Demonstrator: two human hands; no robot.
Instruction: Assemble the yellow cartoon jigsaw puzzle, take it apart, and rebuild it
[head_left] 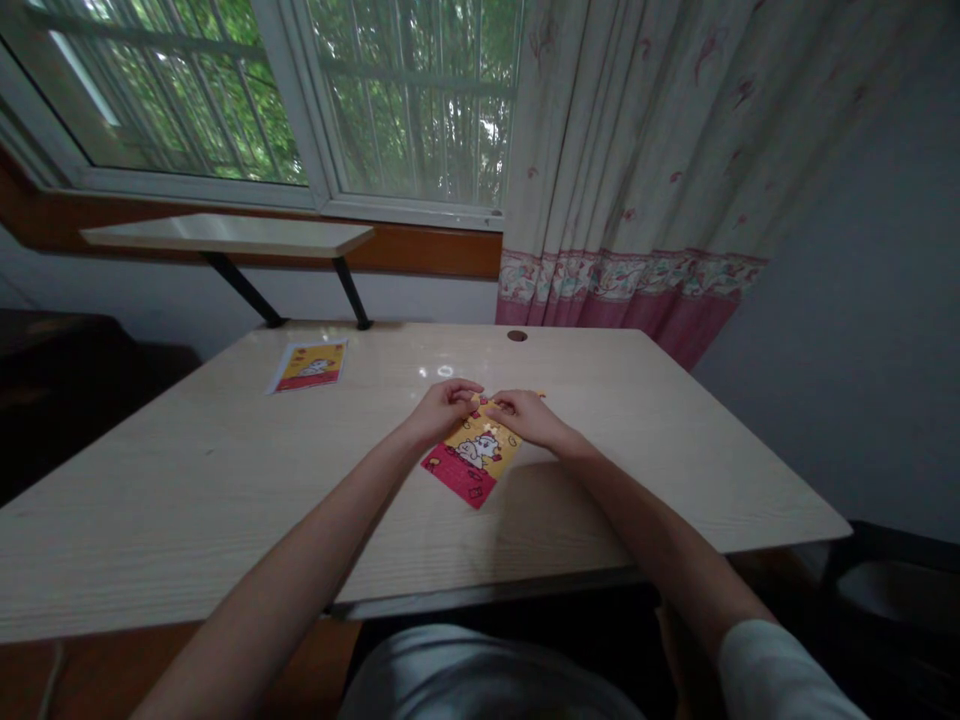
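Puzzle [477, 462] lies on surface [300, 470], right of printed sheet [311, 366]. Your left hand [444, 408] and right hand [529, 415] meet its far corner, fingers [466, 385] curled; dim view, cannot tell if gripping.

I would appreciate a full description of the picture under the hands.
The picture, yellow above and red below, shows a white cartoon animal and smaller motifs. It looks like thin card, perhaps a jigsaw. It lies askew on the desk, one corner nearest the camera. The left hand and right hand touch its far end, partly hiding it.
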